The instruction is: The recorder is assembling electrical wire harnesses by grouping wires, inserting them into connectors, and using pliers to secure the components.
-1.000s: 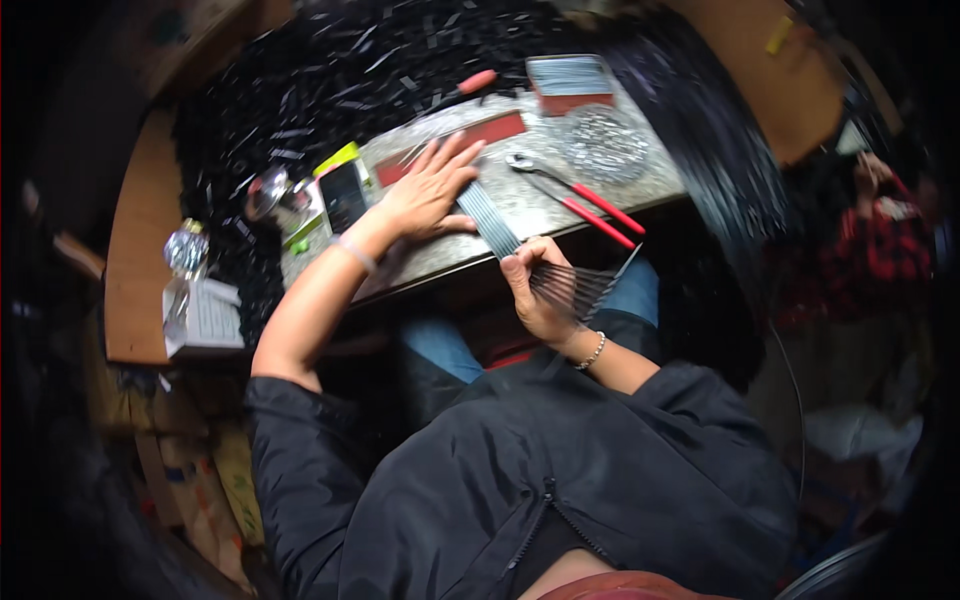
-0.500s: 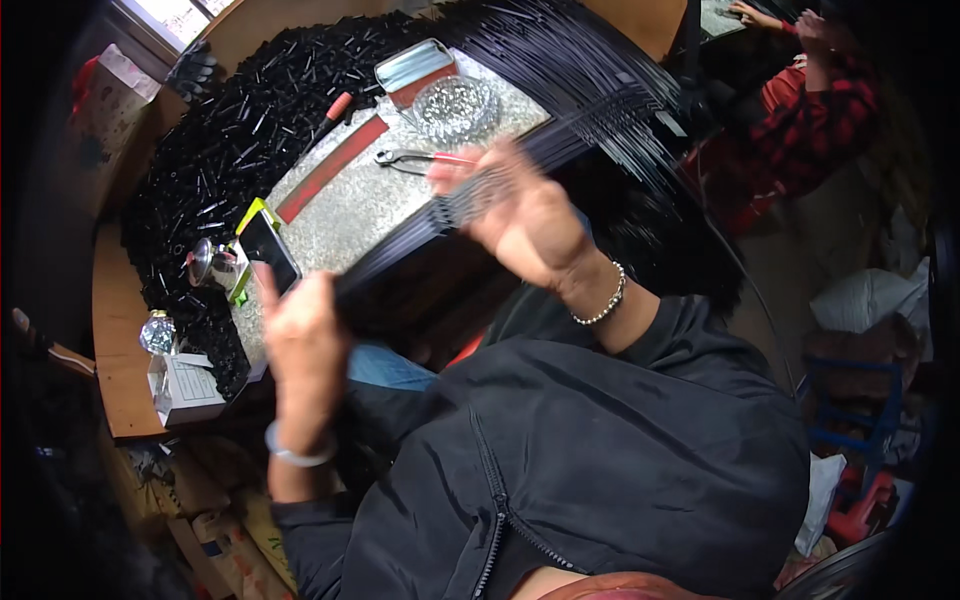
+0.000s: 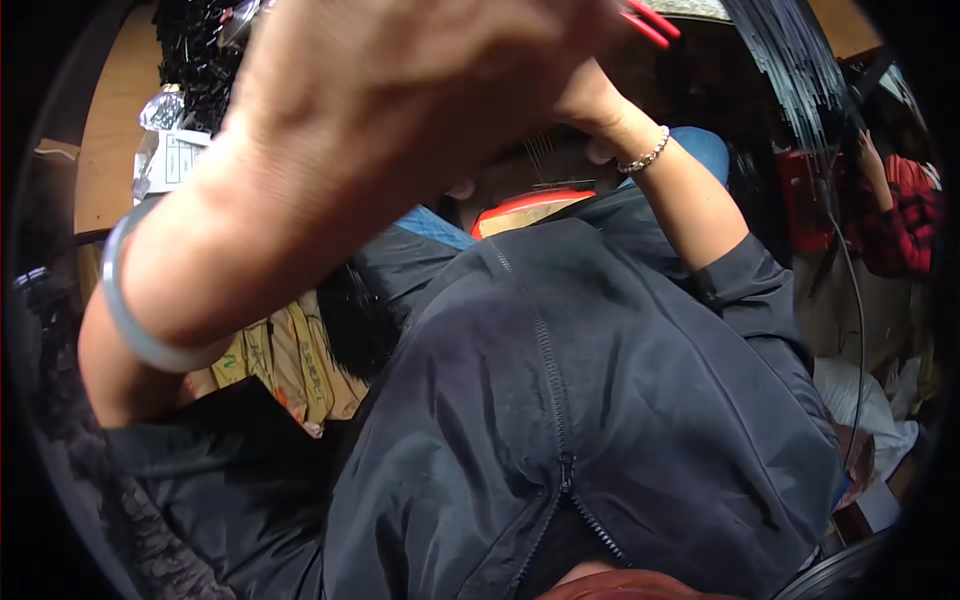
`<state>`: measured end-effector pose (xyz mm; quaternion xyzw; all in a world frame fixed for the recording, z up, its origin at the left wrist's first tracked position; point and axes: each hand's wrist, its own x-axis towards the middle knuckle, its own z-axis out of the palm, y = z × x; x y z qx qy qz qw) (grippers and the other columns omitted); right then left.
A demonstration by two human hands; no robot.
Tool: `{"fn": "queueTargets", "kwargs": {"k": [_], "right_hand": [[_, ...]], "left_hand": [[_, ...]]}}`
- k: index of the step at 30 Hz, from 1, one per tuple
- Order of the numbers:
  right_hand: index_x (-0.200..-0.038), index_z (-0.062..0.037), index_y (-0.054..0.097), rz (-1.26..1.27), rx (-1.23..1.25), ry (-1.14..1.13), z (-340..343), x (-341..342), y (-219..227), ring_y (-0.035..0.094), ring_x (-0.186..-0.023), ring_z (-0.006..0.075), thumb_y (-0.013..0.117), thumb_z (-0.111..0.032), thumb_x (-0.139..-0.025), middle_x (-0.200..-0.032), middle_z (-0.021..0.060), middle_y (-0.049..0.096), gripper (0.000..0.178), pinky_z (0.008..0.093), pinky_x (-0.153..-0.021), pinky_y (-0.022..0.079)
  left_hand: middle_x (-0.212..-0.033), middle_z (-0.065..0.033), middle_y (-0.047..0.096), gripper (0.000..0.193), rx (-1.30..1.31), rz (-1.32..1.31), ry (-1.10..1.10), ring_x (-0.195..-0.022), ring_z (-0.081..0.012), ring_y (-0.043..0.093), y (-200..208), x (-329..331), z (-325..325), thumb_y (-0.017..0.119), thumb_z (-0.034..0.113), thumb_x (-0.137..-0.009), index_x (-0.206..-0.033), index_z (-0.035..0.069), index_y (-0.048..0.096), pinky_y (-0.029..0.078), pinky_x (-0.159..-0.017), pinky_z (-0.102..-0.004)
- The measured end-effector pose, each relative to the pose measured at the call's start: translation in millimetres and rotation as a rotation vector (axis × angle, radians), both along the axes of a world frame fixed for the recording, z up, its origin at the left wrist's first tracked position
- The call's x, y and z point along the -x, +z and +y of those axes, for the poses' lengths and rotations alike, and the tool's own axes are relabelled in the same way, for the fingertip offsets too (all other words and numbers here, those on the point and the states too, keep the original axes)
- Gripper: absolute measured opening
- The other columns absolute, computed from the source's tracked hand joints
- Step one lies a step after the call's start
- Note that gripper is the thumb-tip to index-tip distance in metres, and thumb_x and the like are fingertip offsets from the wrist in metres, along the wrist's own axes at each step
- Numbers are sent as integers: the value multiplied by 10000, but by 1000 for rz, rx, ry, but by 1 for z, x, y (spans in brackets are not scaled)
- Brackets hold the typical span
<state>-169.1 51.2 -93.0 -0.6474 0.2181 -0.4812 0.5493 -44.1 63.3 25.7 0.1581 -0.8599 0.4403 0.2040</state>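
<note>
1. Grey, thin rods (image 3: 538, 150) show just below the two hands, above the lap; their upper ends are hidden by the hands, so what keeps them there is not shown.
2. Left hand (image 3: 430, 55): large, blurred and close to the camera, crossing in front of the other; its fingertips lie out of sight, so neither their spread nor any hold can be judged.
3. Right hand (image 3: 582, 95): partly covered by the left, its wrist ringed by a bead bracelet (image 3: 650, 152); its fingers are hidden, so its grip cannot be made out; being nearest the rods, it may steady them.
4. Red handles (image 3: 655, 22), just right of the grip; presumably kept there for easy reach.
5. Long dark rods (image 3: 785, 60), farther right of the grip; probably laid side by side to keep them in order.
6. Small black pieces (image 3: 185, 65), heaped left of the grip; a white box (image 3: 172, 160) stands near them.
</note>
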Motion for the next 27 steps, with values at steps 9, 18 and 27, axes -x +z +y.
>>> {"fn": "queueTargets", "kwargs": {"k": [9, 18, 27], "right_hand": [[-857, 42, 656, -29, -367, 36, 29, 1, -94, 647, -620, 159, 605, -41, -886, -690, 86, 649, 101, 291, -585, 545], [-1207, 35, 537, -188, -423, 271, 33, 9, -75, 643, -847, 139, 745, -544, -727, -898, 83, 665, 781, 283, -769, 524], [-1138, -22, 548, -362, -892, 376, 14, 13, -32, 586, -854, 116, 474, -334, -985, -944, 90, 613, 355, 247, -726, 491]], "left_hand": [[-1312, -270, 479, 674, -270, 502, -558, -1212, -347, 477, -2, -19, -35, 547, 383, -924, -1358, -99, 359, 337, -1047, -440], [-970, -95, 626, 445, -1867, 1198, -482, -850, -214, 615, 10, -21, 3, 421, 427, -981, -1078, 14, 556, 458, -959, -384], [-1448, -189, 329, 987, -2480, 622, -826, -1294, -299, 402, -7, -27, 40, 542, 599, -858, -1489, 33, 37, 327, -1064, -439]]}}
